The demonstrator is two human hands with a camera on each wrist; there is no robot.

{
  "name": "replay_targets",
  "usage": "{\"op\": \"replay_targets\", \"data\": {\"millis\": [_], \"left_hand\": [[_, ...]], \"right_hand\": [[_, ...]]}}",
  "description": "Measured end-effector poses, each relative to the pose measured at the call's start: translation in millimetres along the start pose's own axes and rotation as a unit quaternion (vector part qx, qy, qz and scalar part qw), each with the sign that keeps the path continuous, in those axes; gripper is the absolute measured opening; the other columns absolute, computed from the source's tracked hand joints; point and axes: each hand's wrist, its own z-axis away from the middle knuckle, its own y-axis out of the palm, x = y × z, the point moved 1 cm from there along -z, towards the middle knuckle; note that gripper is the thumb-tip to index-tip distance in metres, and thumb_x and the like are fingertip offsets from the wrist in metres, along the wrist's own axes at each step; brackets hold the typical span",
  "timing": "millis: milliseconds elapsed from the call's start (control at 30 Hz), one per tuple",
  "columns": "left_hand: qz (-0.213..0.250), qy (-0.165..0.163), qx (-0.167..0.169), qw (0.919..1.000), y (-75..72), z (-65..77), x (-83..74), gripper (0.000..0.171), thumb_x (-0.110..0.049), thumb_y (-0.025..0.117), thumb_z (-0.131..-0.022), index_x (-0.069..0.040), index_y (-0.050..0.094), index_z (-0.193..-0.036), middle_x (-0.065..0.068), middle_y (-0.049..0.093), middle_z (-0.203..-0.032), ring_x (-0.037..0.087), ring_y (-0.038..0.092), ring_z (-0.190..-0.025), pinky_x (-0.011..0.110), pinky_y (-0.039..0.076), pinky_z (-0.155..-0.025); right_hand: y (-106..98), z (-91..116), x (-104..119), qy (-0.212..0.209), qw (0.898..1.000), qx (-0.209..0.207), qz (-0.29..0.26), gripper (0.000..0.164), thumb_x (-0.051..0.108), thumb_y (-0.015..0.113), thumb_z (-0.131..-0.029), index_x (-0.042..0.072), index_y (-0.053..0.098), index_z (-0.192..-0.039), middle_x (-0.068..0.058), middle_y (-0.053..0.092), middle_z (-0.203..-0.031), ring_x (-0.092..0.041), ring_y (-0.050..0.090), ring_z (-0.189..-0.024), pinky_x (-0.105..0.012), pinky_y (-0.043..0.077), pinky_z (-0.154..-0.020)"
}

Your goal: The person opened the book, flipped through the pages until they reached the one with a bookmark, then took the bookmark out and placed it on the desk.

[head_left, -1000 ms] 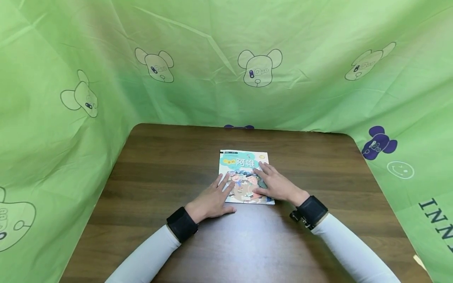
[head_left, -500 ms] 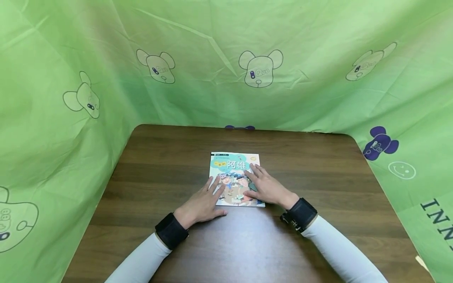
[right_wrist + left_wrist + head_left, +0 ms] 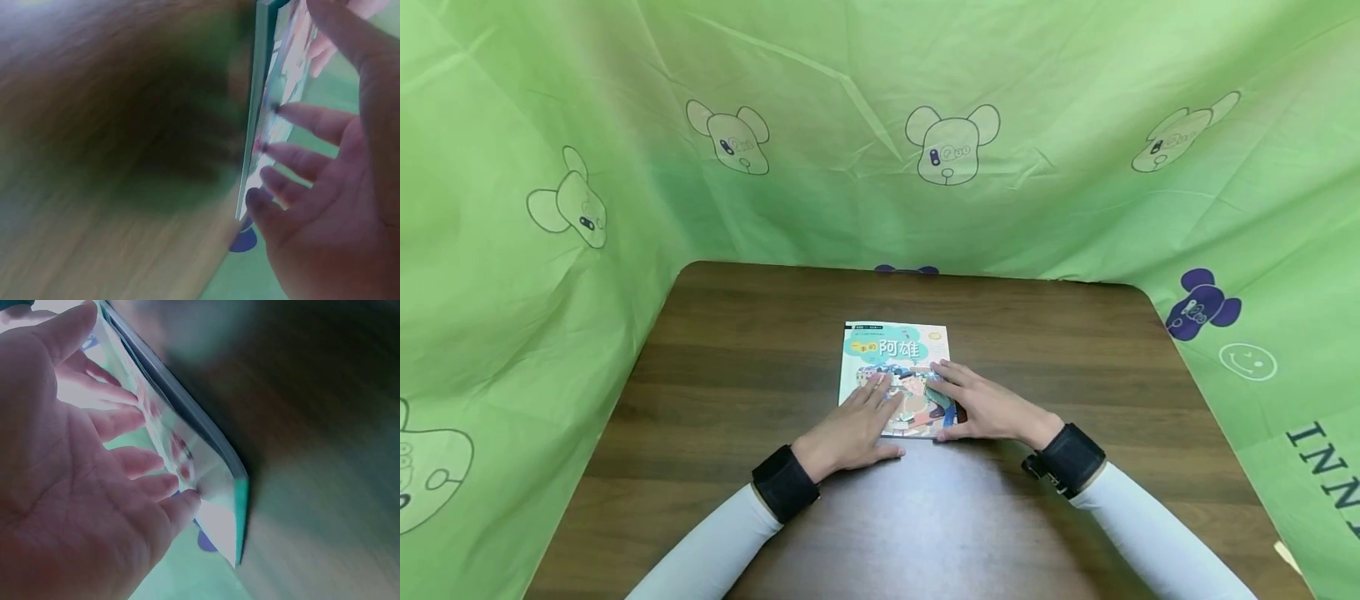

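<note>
A thin picture book with a bright illustrated cover lies flat, front side up, on the brown wooden table. My left hand lies over its lower left part, spread fingers on the cover and thumb out past the near edge. On the lower right part rests my right hand, fingertips on the cover and thumb at the bottom edge. From the left wrist view, the book's edge shows beside relaxed fingers. The right wrist view has the fingertips touching the cover near the book's side edge.
Green cloth printed with bear heads hangs at the back and both sides of the table. Each wrist wears a black band, such as the left wristband. A small pale strip sits at the table's right edge.
The book first slid left under both hands. Then the left hand shifted right across the cover, while the right hand moved right and nearer, toward the lower right corner.
</note>
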Motion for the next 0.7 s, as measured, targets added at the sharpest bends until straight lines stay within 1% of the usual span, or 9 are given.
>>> {"op": "replay_targets", "data": {"millis": [100, 200, 300, 400, 567, 700], "left_hand": [[-0.002, -0.003, 0.011, 0.9999, -0.5, -4.6, -6.1, 0.087, -0.062, 0.049, -0.092, -0.010, 0.024, -0.158, 0.018, 0.010, -0.165, 0.034, 0.008, -0.150, 0.049, 0.017, -0.118], [-0.008, -0.013, 0.022, 0.9996, -0.2, -8.1, -11.6, 0.088, -0.063, 0.049, -0.091, -0.012, 0.024, -0.158, 0.016, 0.009, -0.165, 0.034, 0.007, -0.150, 0.053, 0.017, -0.117], [-0.013, -0.023, 0.028, 0.9993, -0.7, -10.6, -15.5, 0.088, -0.063, 0.051, -0.090, -0.013, 0.025, -0.158, 0.016, 0.010, -0.165, 0.035, 0.006, -0.150, 0.056, 0.017, -0.116], [-0.016, -0.026, 0.026, 0.9992, 0.2, -11.8, -17.6, 0.088, -0.062, 0.052, -0.090, -0.013, 0.026, -0.158, 0.016, 0.012, -0.165, 0.036, 0.008, -0.150, 0.058, 0.018, -0.115], [-0.019, -0.026, 0.018, 0.9993, 2.4, -12.5, -18.1, 0.085, -0.060, 0.053, -0.090, -0.014, 0.029, -0.157, 0.016, 0.017, -0.164, 0.037, 0.012, -0.149, 0.058, 0.022, -0.114], [-0.023, -0.025, 0.013, 0.9993, 3.1, -13.3, -18.6, 0.082, -0.059, 0.052, -0.091, -0.014, 0.031, -0.156, 0.016, 0.018, -0.164, 0.036, 0.014, -0.149, 0.058, 0.023, -0.114]], "right_hand": [[-0.9, 6.6, 1.0, -0.016, 1.000, 0.009, 0.007, 0.092, 0.062, 0.069, -0.076, 0.004, 0.050, -0.145, -0.019, 0.034, -0.157, -0.037, 0.031, -0.143, -0.051, 0.037, -0.108], [-0.4, 10.6, 1.4, -0.027, 0.999, 0.018, 0.014, 0.090, 0.061, 0.071, -0.076, 0.006, 0.051, -0.144, -0.017, 0.035, -0.157, -0.034, 0.033, -0.142, -0.049, 0.037, -0.108], [1.1, 11.5, 0.5, -0.040, 0.999, 0.007, 0.021, 0.083, 0.055, 0.073, -0.078, 0.006, 0.053, -0.142, -0.018, 0.039, -0.154, -0.032, 0.038, -0.140, -0.048, 0.040, -0.106], [1.5, 11.4, -0.8, -0.052, 0.998, -0.006, 0.024, 0.075, 0.049, 0.074, -0.080, 0.005, 0.056, -0.138, -0.019, 0.042, -0.152, -0.032, 0.042, -0.137, -0.048, 0.041, -0.105], [-0.9, 10.3, -1.1, -0.047, 0.999, 0.002, 0.004, 0.065, 0.046, 0.071, -0.083, 0.004, 0.062, -0.132, -0.018, 0.045, -0.150, -0.031, 0.043, -0.136, -0.047, 0.042, -0.104], [-3.3, 8.7, -1.4, -0.039, 0.999, 0.004, -0.019, 0.055, 0.043, 0.068, -0.087, 0.003, 0.067, -0.125, -0.019, 0.049, -0.146, -0.033, 0.046, -0.134, -0.047, 0.044, -0.102]]}}
